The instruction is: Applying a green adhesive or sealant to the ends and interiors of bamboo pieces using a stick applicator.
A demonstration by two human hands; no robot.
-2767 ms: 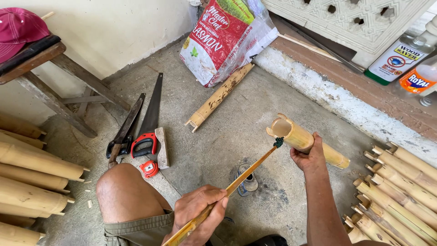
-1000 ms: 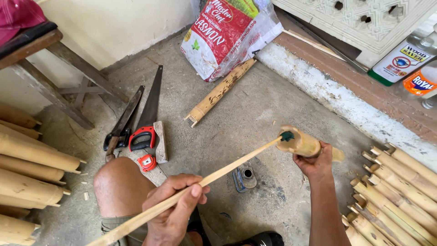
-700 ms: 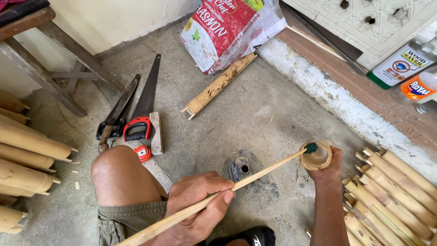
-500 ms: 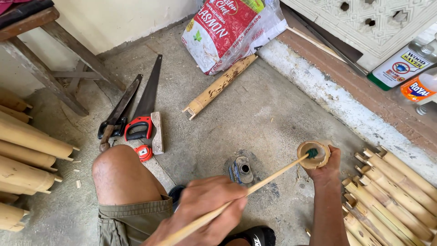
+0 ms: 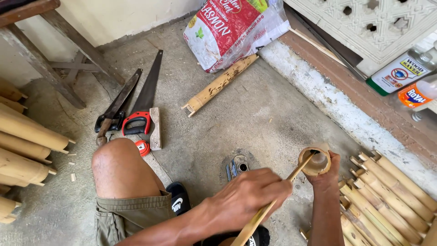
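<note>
hands closer together now, stick [image 5: 277, 200] tip pushed inside bamboo tube [image 5: 315, 161].

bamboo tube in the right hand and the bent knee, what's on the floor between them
In the head view, a small metal can sits on a dark stain on the concrete floor, between the bamboo tube and the knee.

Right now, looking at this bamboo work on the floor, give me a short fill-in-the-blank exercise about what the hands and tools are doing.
1. The left hand grips a long thin bamboo stick whose tip pokes into the open end of the hollow bamboo ____.
2. The right hand holds that hollow piece with its opening facing ____.
3. The saw with the red handle lies flat on the concrete ____.

Missing words: tube; up towards the camera; floor
</note>
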